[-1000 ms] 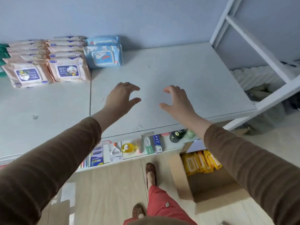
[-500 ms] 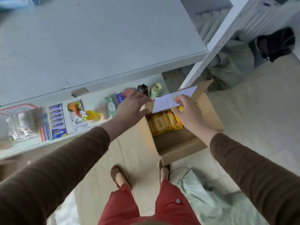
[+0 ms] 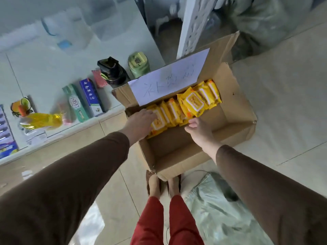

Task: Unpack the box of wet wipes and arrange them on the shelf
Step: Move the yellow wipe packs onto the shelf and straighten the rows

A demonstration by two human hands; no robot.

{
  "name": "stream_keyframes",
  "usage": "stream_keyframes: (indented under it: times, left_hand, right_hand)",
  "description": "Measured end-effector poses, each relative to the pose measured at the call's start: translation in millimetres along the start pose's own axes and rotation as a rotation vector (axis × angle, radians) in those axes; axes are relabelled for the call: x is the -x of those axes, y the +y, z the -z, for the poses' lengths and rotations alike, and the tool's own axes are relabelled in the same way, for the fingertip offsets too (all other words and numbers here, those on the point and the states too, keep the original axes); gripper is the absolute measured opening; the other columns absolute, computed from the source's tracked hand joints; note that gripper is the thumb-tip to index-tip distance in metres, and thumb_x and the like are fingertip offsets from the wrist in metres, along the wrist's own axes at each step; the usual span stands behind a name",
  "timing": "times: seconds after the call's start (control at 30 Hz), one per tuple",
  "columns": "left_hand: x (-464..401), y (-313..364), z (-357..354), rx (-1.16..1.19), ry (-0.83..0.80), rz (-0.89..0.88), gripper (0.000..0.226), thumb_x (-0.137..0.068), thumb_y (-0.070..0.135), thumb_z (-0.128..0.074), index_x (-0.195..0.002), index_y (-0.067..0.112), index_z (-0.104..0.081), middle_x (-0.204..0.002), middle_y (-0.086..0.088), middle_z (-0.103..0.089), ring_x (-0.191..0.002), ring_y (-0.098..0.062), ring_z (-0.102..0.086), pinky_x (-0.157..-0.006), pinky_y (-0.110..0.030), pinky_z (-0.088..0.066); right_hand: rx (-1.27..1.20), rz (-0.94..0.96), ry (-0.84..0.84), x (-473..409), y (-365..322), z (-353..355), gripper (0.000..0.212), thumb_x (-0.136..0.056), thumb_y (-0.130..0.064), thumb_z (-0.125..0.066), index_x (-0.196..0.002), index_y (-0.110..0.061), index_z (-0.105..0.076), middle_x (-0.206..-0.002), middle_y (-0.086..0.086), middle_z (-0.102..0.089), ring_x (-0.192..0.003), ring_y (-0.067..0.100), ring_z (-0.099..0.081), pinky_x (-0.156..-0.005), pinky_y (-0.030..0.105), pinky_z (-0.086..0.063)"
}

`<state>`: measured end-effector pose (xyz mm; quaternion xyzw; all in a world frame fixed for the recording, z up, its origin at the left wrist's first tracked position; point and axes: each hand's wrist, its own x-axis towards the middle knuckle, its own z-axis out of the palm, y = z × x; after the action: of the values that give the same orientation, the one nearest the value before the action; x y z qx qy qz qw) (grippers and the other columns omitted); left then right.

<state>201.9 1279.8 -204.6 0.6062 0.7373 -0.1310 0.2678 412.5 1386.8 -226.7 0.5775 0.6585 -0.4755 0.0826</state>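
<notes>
An open cardboard box (image 3: pixel 235 110) stands on the floor in front of my feet. A row of several yellow wet wipe packs (image 3: pixel 192 103) fills its far side, and a white handwritten sheet (image 3: pixel 169 76) lies over its back flap. My left hand (image 3: pixel 139 123) rests on the leftmost packs, fingers spread over them. My right hand (image 3: pixel 199 129) touches the lower edge of the packs in the middle of the row, fingers curled under them. Whether either hand has a firm hold on a pack is unclear.
A low white shelf (image 3: pixel 53 71) at the left carries toothpaste boxes (image 3: pixel 83 101), a black bottle (image 3: pixel 111 69), a green jar (image 3: pixel 138 64) and a yellow bottle (image 3: pixel 42 120). A white shelf post (image 3: pixel 192 23) rises behind the box. A plastic sheet (image 3: pixel 221 214) lies at lower right.
My view dropped from the upper shelf down to the floor. Both hands went from hovering over the shelf into the box, onto the yellow packs.
</notes>
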Motion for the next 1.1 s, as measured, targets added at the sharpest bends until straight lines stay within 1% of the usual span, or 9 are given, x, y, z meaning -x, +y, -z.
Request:
stream_keyframes:
  times: [0.07, 0.13, 0.2, 0.3, 0.43, 0.6, 0.83, 1.0, 1.1]
  left_hand:
    - [-33.1, -5.0, -23.9, -0.084, -0.038, -0.029, 0.047, -0.093, 0.024, -0.063, -0.137, 0.021, -0.048, -0.129, 0.001, -0.053, -0.121, -0.021, -0.049, -0.097, -0.034, -0.046]
    - [-64.3, -10.2, -45.5, -0.146, -0.063, -0.064, 0.051, -0.092, 0.02, -0.065, -0.139, 0.02, -0.046, -0.134, 0.0, -0.051, -0.121, -0.023, -0.05, -0.094, -0.035, -0.048]
    - [-92.6, -15.4, -64.9, -0.216, -0.063, -0.116, 0.053, -0.093, 0.016, -0.062, -0.142, 0.02, -0.043, -0.141, 0.0, -0.048, -0.122, -0.023, -0.049, -0.094, -0.035, -0.047]
    - [-125.7, -22.3, -86.8, -0.309, -0.065, -0.191, 0.054, -0.096, 0.015, -0.054, -0.147, 0.02, -0.038, -0.149, -0.001, -0.043, -0.13, -0.024, -0.045, -0.101, -0.034, -0.042]
    - [-152.0, -34.0, -102.6, -0.352, -0.136, -0.223, 0.059, -0.095, 0.021, -0.057, -0.149, 0.018, -0.033, -0.154, -0.003, -0.034, -0.139, -0.026, -0.037, -0.112, -0.039, -0.036]
    - [-159.4, -31.5, -95.6, -0.462, -0.255, -0.154, 0.088, -0.079, 0.039, -0.078, -0.148, 0.013, -0.029, -0.146, -0.006, -0.04, -0.13, -0.029, -0.042, -0.106, -0.04, -0.039]
    - [-130.5, -13.9, -106.9, -0.734, -0.198, -0.304, 0.041, -0.084, 0.04, -0.067, -0.122, 0.025, -0.064, -0.132, -0.001, -0.054, -0.126, -0.028, -0.039, -0.102, -0.04, -0.034]
    - [-78.5, -13.2, -83.8, -0.484, -0.098, -0.263, 0.033, -0.085, 0.023, -0.065, -0.117, 0.032, -0.064, -0.124, 0.001, -0.056, -0.119, -0.026, -0.046, -0.095, -0.037, -0.041]
    - [-28.7, -6.8, -39.0, -0.202, -0.099, -0.025, 0.041, -0.089, 0.031, -0.062, -0.128, 0.036, -0.051, -0.12, 0.003, -0.058, -0.114, -0.024, -0.056, -0.083, -0.036, -0.047]
  right_hand:
    - [-0.024, -0.039, -0.004, -30.2, 15.1, -23.9, 0.033, -0.087, -0.025, -0.067, -0.119, -0.016, -0.063, -0.101, -0.009, -0.064, -0.104, 0.02, -0.059, -0.093, 0.031, -0.045]
    - [-0.092, -0.075, -0.054, -58.1, 24.1, -48.4, 0.036, -0.091, -0.023, -0.064, -0.125, -0.015, -0.06, -0.115, -0.003, -0.065, -0.101, 0.018, -0.059, -0.087, 0.027, -0.046]
    - [-0.119, -0.077, -0.088, -85.9, 30.8, -72.2, 0.04, -0.093, -0.022, -0.061, -0.132, -0.013, -0.056, -0.131, 0.005, -0.062, -0.113, 0.023, -0.061, -0.095, 0.036, -0.05]
    - [-0.061, -0.065, -0.099, -121.2, 35.3, -102.9, 0.047, -0.095, -0.02, -0.06, -0.14, -0.01, -0.05, -0.14, 0.007, -0.056, -0.126, 0.026, -0.056, -0.098, 0.032, -0.045]
    - [0.043, -0.075, -0.08, -154.7, 39.2, -132.6, 0.039, -0.094, -0.016, -0.059, -0.132, -0.007, -0.055, -0.129, 0.013, -0.063, -0.12, 0.031, -0.06, -0.087, 0.028, -0.045]
    - [0.21, -0.038, 0.056, -163.0, 36.0, -154.7, 0.038, -0.085, -0.019, -0.063, -0.119, -0.005, -0.055, -0.117, 0.016, -0.062, -0.105, 0.035, -0.063, -0.082, 0.036, -0.051]
    - [0.22, -0.053, -0.061, -161.7, 32.2, -163.8, 0.024, -0.091, -0.024, -0.061, -0.112, -0.014, -0.064, -0.111, 0.008, -0.069, -0.106, 0.031, -0.066, -0.071, 0.029, -0.044]
    - [-0.095, -0.102, -0.04, -117.7, 35.7, -111.7, 0.054, -0.072, -0.043, -0.074, -0.118, -0.014, -0.069, -0.114, 0.007, -0.071, -0.107, 0.028, -0.066, -0.083, 0.032, -0.052]
    - [-0.207, -0.05, -0.055, -61.1, 26.9, -58.2, 0.034, -0.075, -0.029, -0.081, -0.105, -0.017, -0.072, -0.094, -0.002, -0.073, -0.089, 0.017, -0.068, -0.073, 0.023, -0.053]
